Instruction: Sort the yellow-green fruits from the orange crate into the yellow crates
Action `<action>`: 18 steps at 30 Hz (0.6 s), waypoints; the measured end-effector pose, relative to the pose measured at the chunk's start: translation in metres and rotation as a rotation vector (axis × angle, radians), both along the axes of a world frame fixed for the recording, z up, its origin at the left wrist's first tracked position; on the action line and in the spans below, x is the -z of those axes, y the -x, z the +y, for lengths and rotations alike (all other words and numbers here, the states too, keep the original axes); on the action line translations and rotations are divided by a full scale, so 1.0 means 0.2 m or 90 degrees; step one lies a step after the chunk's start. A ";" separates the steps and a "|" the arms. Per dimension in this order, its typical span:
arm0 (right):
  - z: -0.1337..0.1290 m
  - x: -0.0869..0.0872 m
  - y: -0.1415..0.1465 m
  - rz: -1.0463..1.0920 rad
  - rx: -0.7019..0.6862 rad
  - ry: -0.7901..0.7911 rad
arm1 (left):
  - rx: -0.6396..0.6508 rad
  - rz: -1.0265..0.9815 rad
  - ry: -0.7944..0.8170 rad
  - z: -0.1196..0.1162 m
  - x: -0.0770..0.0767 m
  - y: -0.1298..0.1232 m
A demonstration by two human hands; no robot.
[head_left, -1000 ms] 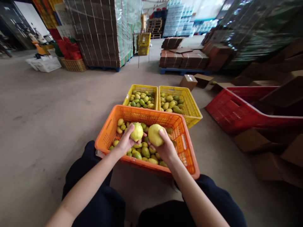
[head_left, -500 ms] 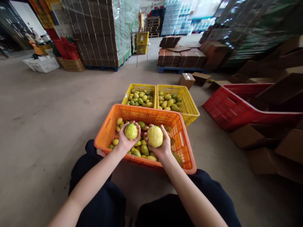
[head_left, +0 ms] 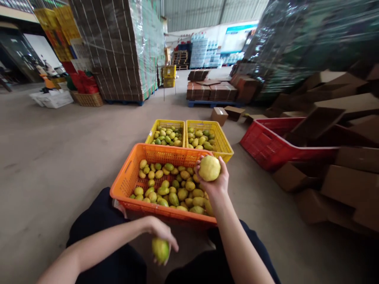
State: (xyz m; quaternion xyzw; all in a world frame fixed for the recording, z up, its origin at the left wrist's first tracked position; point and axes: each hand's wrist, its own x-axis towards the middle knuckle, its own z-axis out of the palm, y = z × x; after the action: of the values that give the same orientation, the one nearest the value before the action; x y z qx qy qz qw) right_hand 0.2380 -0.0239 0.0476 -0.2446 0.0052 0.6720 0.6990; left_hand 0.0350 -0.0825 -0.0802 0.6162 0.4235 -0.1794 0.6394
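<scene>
In my right hand rests a large, round, pale yellow lemon, with the fingers curled around its sides. This hand is raised over the right part of an orange plastic crate. Many smaller yellow and green lemons lie in the crate. Nearer to me, my left hand is turned downward between my knees, in front of the crate's near wall. Its fingers are around a yellow-green lemon, and both are slightly blurred.
Two yellow crates of similar fruit stand beyond the orange one. At the right, a red crate sits among loose cardboard boxes. Flattened cartons lie on a blue pallet farther back. A wrapped stack stands at the back left.
My left hand has moved from above the crate down toward me with its lemon, turning over. My right hand has shifted right, still holding its lemon. The view has tilted up.
</scene>
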 end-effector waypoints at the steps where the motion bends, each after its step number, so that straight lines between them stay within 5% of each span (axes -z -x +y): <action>1: -0.01 -0.01 -0.03 0.000 0.017 0.009 | 0.139 0.081 0.098 -0.03 0.07 -0.01; 3: -0.03 -0.02 -0.06 0.005 0.026 0.042 | 0.239 0.132 0.256 0.01 0.10 -0.01; 4: -0.04 -0.01 -0.07 0.009 0.021 0.061 | 0.189 0.118 0.279 0.10 0.07 -0.01; 5: -0.04 -0.01 -0.08 0.010 0.011 0.078 | 0.095 0.095 0.277 0.21 -0.01 -0.01; 8: -0.06 -0.01 -0.08 0.003 -0.013 0.100 | -0.386 -0.153 0.090 0.66 -0.38 0.00; 10: -0.06 -0.01 -0.08 -0.002 -0.023 0.109 | -0.486 -0.249 0.007 0.92 -0.60 0.01; 12: -0.05 -0.01 -0.07 -0.001 -0.027 0.126 | -0.618 -0.333 -0.095 1.06 -0.72 0.03; 15: -0.04 0.00 -0.05 -0.001 -0.028 0.156 | -0.589 -0.354 -0.149 0.99 -0.63 0.09; 18: -0.03 0.03 -0.02 -0.015 -0.041 0.171 | -0.328 -0.183 -0.058 0.75 -0.37 0.15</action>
State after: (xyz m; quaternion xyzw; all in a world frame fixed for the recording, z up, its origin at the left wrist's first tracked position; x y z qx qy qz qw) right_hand 0.2418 -0.0301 0.0420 -0.3439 0.0786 0.6842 0.6383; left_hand 0.0041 0.0677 -0.0063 0.5353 0.4789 0.0968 0.6890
